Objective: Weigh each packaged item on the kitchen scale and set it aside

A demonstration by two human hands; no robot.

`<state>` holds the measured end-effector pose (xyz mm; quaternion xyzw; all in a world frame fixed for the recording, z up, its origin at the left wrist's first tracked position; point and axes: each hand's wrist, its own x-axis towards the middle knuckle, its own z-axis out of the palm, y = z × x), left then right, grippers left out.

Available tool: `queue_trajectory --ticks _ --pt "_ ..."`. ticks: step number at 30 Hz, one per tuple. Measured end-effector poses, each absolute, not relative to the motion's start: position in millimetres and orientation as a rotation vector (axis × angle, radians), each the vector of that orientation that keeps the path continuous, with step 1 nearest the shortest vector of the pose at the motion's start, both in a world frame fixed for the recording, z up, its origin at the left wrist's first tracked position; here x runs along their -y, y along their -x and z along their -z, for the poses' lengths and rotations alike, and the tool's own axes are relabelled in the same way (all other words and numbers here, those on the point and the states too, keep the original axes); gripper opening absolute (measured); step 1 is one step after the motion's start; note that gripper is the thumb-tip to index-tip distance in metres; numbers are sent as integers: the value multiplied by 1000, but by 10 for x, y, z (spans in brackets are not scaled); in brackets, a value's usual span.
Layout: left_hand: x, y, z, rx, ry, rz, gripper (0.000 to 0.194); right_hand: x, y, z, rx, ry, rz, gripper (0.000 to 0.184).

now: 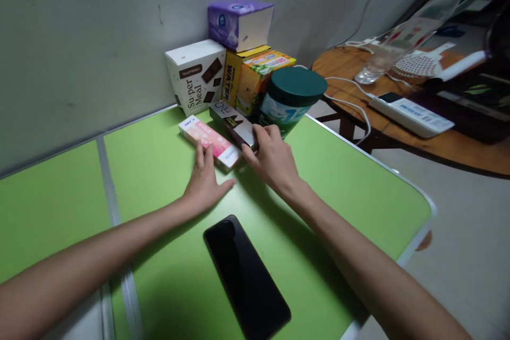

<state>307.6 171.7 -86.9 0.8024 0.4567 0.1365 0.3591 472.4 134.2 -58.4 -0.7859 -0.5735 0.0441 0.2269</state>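
Observation:
A slim pink and white box (209,141) lies flat on the green table (159,170). My left hand (205,180) is open beside it, fingertips against its near long side and thumb stretched out to the right. Just behind it, a slim dark box with silver printing (231,122) lies nearly parallel. My right hand (274,156) is closed around the near right end of this dark box, thumb on the near side and fingers over the far side. A black smartphone (247,276) lies screen up in front of both hands.
Against the wall stand a white "Su-per Meal" box (197,79), a yellow box (231,77), an orange box (255,82) and a green-lidded tub (297,90). A purple tissue pack (241,24) rests on top. A wooden side table (338,66) holds a white device (412,114) and cables.

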Motion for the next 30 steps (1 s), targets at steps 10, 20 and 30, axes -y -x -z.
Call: queue_trajectory --ticks 10,20,30 --pt "-2254 -3564 1117 -1123 -2215 -593 79 -1391 -4799 667 1581 2113 55 53" --pt "-2368 -3957 1249 -1138 -2252 -654 86 -1714 -4917 774 1594 2144 158 40" --pt "-2362 -3968 1256 -1179 -2276 -617 77 -1807 -5006 1081 1594 1881 234 48"
